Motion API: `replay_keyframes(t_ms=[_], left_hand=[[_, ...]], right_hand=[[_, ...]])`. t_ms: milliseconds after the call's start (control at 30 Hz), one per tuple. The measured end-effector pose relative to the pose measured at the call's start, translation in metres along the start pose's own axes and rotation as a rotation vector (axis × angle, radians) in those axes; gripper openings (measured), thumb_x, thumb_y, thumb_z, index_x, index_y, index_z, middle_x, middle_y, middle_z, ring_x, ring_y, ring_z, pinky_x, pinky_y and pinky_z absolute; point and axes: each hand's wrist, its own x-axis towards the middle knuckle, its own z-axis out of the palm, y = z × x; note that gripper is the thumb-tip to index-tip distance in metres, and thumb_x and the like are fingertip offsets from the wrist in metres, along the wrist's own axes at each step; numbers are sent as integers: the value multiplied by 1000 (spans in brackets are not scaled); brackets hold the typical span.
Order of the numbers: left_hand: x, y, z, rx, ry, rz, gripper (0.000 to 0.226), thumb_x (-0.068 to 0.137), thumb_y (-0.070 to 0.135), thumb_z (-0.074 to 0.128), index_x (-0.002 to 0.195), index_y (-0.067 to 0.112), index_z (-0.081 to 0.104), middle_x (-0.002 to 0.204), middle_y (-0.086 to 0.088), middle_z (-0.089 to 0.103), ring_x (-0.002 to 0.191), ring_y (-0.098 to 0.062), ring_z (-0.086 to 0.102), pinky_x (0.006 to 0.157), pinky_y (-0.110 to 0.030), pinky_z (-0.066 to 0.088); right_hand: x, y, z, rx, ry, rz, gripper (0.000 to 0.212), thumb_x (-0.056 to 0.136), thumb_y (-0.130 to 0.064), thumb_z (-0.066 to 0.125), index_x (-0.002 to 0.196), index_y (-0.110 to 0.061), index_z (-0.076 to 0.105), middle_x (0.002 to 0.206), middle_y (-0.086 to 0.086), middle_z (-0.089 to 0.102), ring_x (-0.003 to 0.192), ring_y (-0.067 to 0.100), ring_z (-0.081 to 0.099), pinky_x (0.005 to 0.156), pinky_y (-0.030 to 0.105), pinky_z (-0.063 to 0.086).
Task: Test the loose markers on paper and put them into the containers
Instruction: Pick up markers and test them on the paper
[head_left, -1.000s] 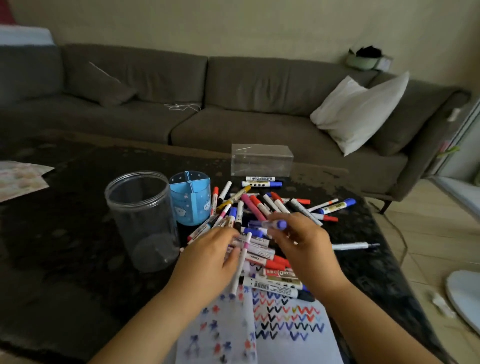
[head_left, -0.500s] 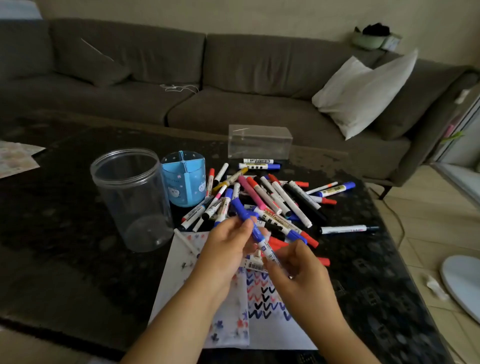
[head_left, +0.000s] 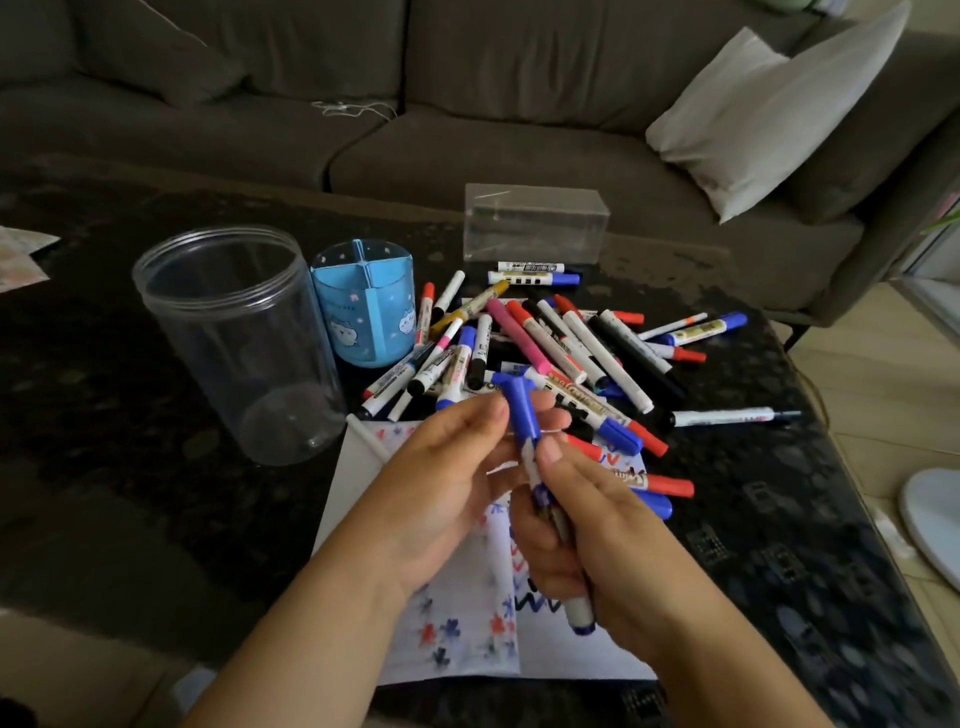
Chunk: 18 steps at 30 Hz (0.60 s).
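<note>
A: Head view first — what is being held?

B: A blue marker (head_left: 525, 441), white barrel with a blue cap at its far, upper end and a blue butt at the near, lower end. It hangs above the paper (head_left: 467, 613), just near of the marker pile (head_left: 545, 343).

A: Which way does it run?

B: Its long axis is close to upright in the picture, leaning slightly — cap pointing away toward the sofa (head_left: 467, 104), butt toward the person.

A: And the hands?

B: The right hand (head_left: 592, 530) is wrapped round the barrel, thumb pressed on it. The left hand (head_left: 447, 483) has its fingertips closed on the cap (whether the cap has come loose, I cannot tell).

A: Containers?

B: On the dark table (head_left: 104, 415): a clear jar (head_left: 239, 338) at the left, a blue divided pen cup (head_left: 366, 306) just right of it, and a clear box (head_left: 535, 223) farther off. The paper carries coloured zigzags and blots.
</note>
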Motion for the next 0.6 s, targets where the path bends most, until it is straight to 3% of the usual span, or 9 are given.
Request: replay_keyframes(t_ms=[67,167,200,267,333,400,467,600], left_hand=[[-4,1,1,-21,-66,-6,35,82,27,46,106,9,63,104,-8,71,91,-17,69,80,-31,55],[-9,2,7,-16,-58,-43,27,81,26,49,94,7,62,98,-10,73,42,-11,56,45,-24,53],[-10,1,9,-4,-38,-47,25,79,26,50,91,7,61,96,-10,73,37,-10,51,41,-21,49],[-11,-1,12,-5,-12,-37,22,78,24,51,87,7,61,93,-11,73,42,-9,58,45,-17,48],[-10,-4,13,-40,28,-26,18,82,19,50,87,5,61,92,-11,73,69,-13,71,60,-16,54],[-10,-6,14,-62,86,-27,17,90,14,47,87,5,61,90,-12,73,86,-17,71,72,-19,56],[-11,-7,18,-51,130,-48,19,93,14,45,87,6,62,87,-10,74,86,-17,71,71,-19,56],[-15,-1,30,-66,211,-75,20,95,15,46,88,6,61,82,-8,74,74,-15,71,57,-19,54]], right_hand=[[-3,2,2,72,-55,12,26,90,-36,43,80,-16,57,52,3,41,38,9,26,37,18,25],[-6,2,5,194,-84,-53,25,92,-24,46,81,-2,51,59,6,52,42,10,36,41,20,33],[-7,3,5,203,-65,-62,25,94,-23,45,80,-3,51,60,6,51,43,9,35,40,19,32],[-8,4,6,148,-4,-46,29,98,-25,40,75,-8,46,55,3,43,42,6,27,38,16,24],[-8,6,8,71,50,-38,34,100,-27,37,70,-11,42,52,-1,37,41,5,22,37,15,20],[-8,6,11,15,93,-45,37,100,-27,36,67,-12,42,50,-2,34,40,4,22,37,15,18],[-10,6,14,-46,139,-63,41,101,-26,36,64,-14,49,50,-2,34,40,4,23,37,16,19],[-18,2,22,-175,239,-88,49,101,-26,37,58,-19,58,50,-2,37,40,5,27,39,18,24]])
